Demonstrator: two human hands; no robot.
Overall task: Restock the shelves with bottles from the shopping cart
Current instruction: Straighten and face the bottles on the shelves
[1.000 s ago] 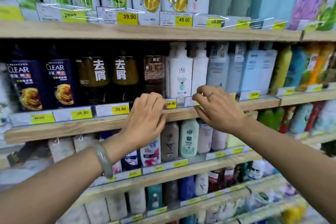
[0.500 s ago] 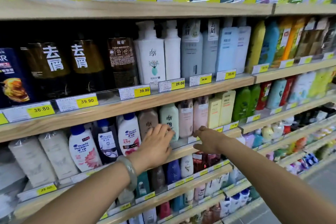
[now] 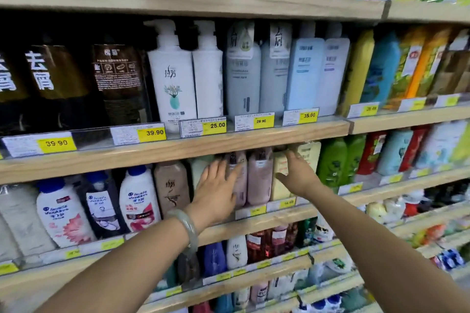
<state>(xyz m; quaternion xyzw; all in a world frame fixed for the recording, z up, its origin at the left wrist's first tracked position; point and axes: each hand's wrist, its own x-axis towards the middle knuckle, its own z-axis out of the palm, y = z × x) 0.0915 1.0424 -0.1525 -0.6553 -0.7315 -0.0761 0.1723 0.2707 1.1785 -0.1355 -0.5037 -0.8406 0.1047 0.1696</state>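
Wooden shelf [image 3: 254, 226] carries pink bottles [image 3: 260, 180] and cream bottles [image 3: 279, 162] side by side. Left hand [image 3: 216, 192] lies flat on the pink ones, fingers straight and spread, gripping nothing. Right hand [image 3: 297, 178] reaches to the cream bottles, fingers extended, holding nothing; contact unclear.

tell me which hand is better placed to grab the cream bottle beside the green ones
Right, probably. The right hand is spread open at the cream bottle, reaching its front, next to the green bottles. The left hand lies flat on a pinkish bottle further left.
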